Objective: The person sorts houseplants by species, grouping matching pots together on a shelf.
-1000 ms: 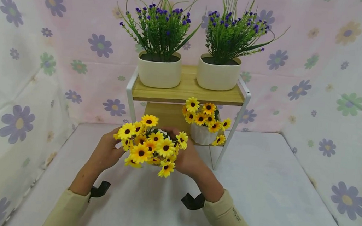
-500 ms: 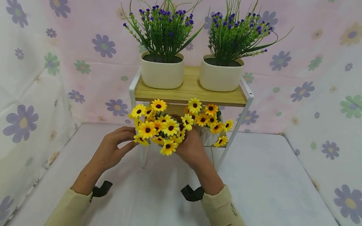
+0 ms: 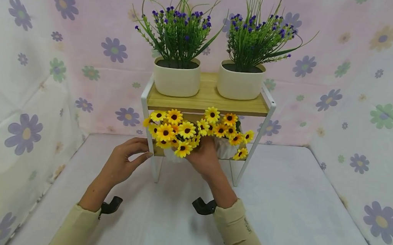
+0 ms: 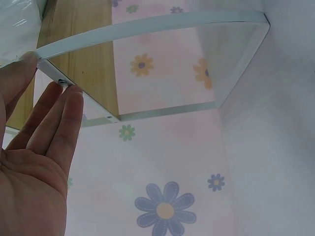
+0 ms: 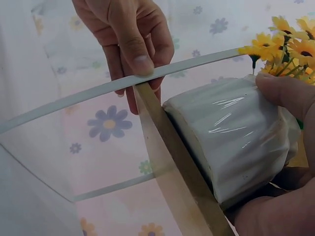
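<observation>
My right hand grips a white ridged flowerpot of yellow artificial sunflowers, thumb near its rim. In the right wrist view the pot's base is at the lower wooden board of a small two-tier shelf; whether its whole base touches cannot be told. My left hand pinches the shelf's white metal frame at the lower board's left end, thumb on one side and fingers on the other. A second white pot of sunflowers stands at the right on the lower tier, partly behind my right hand.
On the upper board, two cream oval planters hold grassy plants with purple flowers. The shelf stands on a white-covered table. Flower-printed cloth walls close in the back and sides.
My right hand has carried the sunflower pot forward and down to the left part of the lower tier. My left hand has left the flowers and now holds the shelf frame.
</observation>
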Action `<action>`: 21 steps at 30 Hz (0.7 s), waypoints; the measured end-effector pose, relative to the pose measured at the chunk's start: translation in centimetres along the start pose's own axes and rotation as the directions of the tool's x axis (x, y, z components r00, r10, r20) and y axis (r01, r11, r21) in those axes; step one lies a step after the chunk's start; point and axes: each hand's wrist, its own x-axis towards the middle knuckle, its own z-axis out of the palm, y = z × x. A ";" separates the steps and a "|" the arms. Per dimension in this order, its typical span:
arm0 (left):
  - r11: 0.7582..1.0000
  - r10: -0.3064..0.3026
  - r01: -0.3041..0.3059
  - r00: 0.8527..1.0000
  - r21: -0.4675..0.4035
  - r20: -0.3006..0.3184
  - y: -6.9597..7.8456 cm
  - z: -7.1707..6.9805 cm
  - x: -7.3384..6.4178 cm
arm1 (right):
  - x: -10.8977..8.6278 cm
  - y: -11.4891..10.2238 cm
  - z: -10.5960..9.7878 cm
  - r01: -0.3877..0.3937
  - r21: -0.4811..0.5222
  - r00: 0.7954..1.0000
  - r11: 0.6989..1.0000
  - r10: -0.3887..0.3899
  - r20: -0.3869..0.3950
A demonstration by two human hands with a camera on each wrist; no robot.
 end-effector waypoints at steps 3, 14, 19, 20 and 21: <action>1.000 -0.002 0.002 1.000 0.004 -0.001 0.1 0.0 0.0 | 0.2 0.2 0.2 0.021 -0.045 0.999 0.999 -0.022 -0.027; 1.000 -0.019 0.019 1.000 -0.010 0.000 0.3 0.0 -0.1 | 0.6 1.3 0.9 0.200 -0.092 0.978 0.975 -0.204 -0.038; 1.000 -0.012 0.012 1.000 -0.017 -0.002 0.2 0.0 0.0 | 0.5 1.1 0.9 0.193 -0.172 0.975 0.966 -0.208 -0.074; 1.000 -0.011 0.011 1.000 -0.019 -0.002 0.2 0.0 0.0 | 0.5 1.2 0.9 0.193 -0.184 0.975 0.964 -0.210 -0.077; 1.000 -0.011 0.011 1.000 -0.020 -0.002 0.2 0.0 -0.1 | 0.5 1.2 1.0 0.188 -0.194 0.975 0.963 -0.207 -0.082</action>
